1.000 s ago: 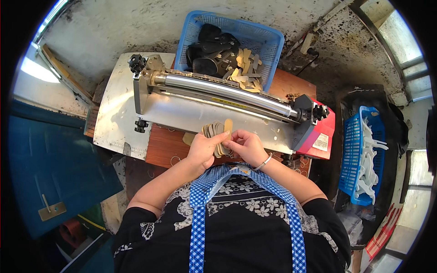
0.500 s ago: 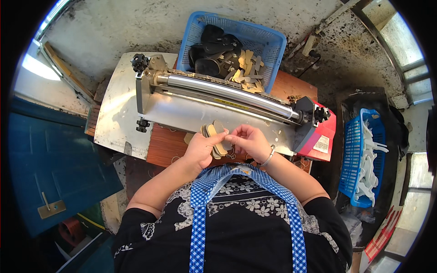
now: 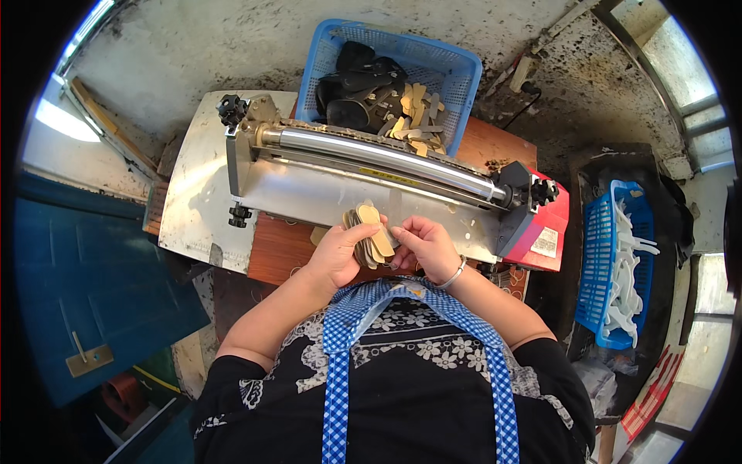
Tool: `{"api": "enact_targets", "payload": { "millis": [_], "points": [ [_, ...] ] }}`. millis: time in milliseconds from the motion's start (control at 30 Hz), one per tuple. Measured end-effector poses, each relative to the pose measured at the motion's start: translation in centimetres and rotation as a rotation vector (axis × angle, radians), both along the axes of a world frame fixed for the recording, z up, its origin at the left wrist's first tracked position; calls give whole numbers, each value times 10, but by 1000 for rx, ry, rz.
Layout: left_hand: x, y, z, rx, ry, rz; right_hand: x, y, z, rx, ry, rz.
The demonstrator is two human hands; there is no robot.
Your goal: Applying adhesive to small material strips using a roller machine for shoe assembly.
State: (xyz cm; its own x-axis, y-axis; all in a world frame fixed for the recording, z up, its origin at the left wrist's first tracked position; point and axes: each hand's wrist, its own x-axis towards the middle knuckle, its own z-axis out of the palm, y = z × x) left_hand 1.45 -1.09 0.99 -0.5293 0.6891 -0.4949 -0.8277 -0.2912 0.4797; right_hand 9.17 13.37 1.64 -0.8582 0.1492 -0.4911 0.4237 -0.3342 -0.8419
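Observation:
My left hand (image 3: 340, 254) is closed around a fanned stack of flat, rounded tan and grey insole-like pieces (image 3: 372, 224), its thumb lying across the top one, which is tan. Close beside it, my right hand (image 3: 427, 249) pinches thumb against fingers on a single slim grey piece (image 3: 395, 209), partly hidden by the fingers. Both hands are in front of a roller machine (image 3: 386, 161) with a shiny metal roller, over the near edge of its metal plate (image 3: 309, 187).
Behind the machine stands a blue plastic basket (image 3: 468, 69) with black shoe-like parts and loose tan pieces. Another blue basket (image 3: 593, 255), at the right, holds white plastic-looking pieces. Black knobs (image 3: 545, 191) stick out at the machine's ends. A blue door (image 3: 100, 271) is at the left.
My right hand has shifted slightly away from the stack, and the slim grey piece now shows above its fingertips. A tan piece now lies on top of the stack in my left hand.

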Motion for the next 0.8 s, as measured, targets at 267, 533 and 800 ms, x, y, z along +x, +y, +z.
{"api": "enact_targets", "payload": {
  "millis": [267,533,800],
  "points": [
    [-6,-5,-14,-168,196,45,-6,22,-13,148,-57,-276],
    [1,4,-10,-210,289,52,-5,-1,1,109,46,-159],
    [-4,5,-7,-241,254,88,-17,27,-12,-212,-146,-314]
  ]
}}
